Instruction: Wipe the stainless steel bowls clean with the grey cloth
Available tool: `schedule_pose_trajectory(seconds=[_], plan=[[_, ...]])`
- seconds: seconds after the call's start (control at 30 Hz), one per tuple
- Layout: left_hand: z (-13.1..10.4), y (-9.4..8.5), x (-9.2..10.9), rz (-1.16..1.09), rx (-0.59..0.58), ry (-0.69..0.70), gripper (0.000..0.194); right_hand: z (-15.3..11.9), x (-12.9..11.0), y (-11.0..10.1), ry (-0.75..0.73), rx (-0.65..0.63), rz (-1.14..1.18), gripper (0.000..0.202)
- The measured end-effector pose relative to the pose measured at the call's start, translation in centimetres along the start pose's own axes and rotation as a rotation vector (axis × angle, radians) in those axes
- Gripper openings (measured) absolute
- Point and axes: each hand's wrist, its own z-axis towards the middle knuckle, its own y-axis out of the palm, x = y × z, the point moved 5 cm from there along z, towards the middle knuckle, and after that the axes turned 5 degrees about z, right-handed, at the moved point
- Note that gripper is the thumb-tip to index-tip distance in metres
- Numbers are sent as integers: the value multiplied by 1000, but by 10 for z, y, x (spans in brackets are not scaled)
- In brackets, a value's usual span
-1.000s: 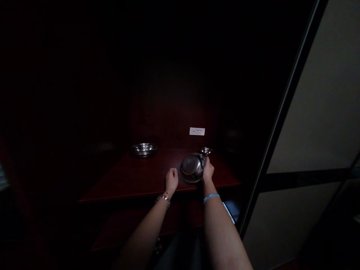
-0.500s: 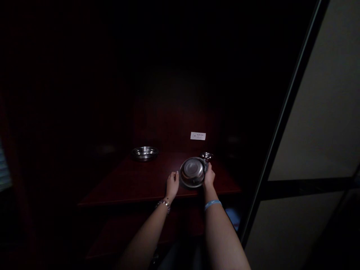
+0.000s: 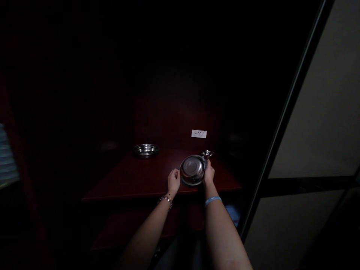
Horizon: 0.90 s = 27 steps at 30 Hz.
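A shiny metal bowl point(image 3: 192, 170) is held tilted above the shelf, its round underside facing me. My right hand point(image 3: 209, 174) grips its right rim. Between those fingers and the metal is a crumpled grey thing, likely a cloth point(image 3: 205, 163). At the left rim, my left hand point(image 3: 173, 182) is closed with thumb and fingers pinched on the edge. Just behind the right hand, a small metal bowl point(image 3: 207, 153) stands on the shelf. Farther left sits a stack of metal dishes point(image 3: 146, 150).
The dark red wooden shelf point(image 3: 120, 183) lies inside a deep, dim cabinet, with another shelf point(image 3: 112, 234) below. A white socket panel point(image 3: 199, 134) is on the back wall. To the right stands a pale sliding door point(image 3: 315, 112) with a dark frame.
My left hand has moved right and up from beside the bowl to its rim, and its fingers have closed there. My right hand keeps hold of the bowl. The view has shifted slightly.
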Motion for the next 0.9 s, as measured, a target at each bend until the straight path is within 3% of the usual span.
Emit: schedule_pose_trajectory(seconds=[0.3,0.47,0.77,0.9], plan=[[0,-4,2,21,30,-30,24,-3,-1,8,-37,-38,104,53],[-1,-1,-1,-58,18,-63,23,-3,1,6,-15,21,109,53],[4,-8,-9,-74,149,-157,28,6,10,0,56,48,130,51],[5,-7,-8,-103,143,-214,32,1,6,0,70,46,179,47]])
